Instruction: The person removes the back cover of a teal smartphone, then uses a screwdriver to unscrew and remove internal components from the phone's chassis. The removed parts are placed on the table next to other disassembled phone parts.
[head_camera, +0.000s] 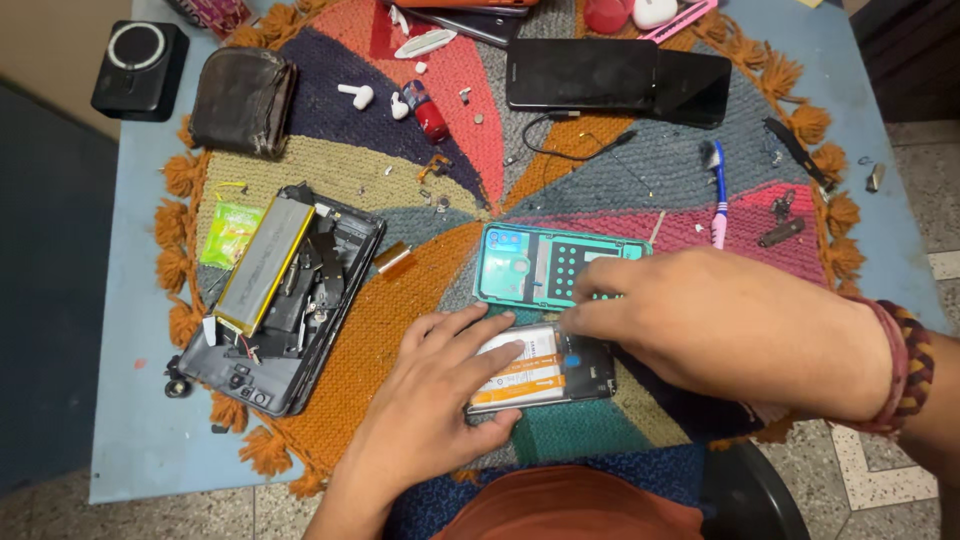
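Blue table (150, 440) bare along left edge, fringed rug (400, 300) crowded at top, right hand (720, 330) pinching opened phone (545, 370) at lower centre, left hand (440, 400) flat, fingers spread, pressing it, teal back cover (540, 262) touching above

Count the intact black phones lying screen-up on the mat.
2: one black phone at the mat's top centre, another black phone overlapping its right end. More may be hidden at the cut-off top edge.

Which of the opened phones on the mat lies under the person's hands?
The smaller opened phone nearest the person, under the left hand and right hand; the larger opened device lies untouched at left.
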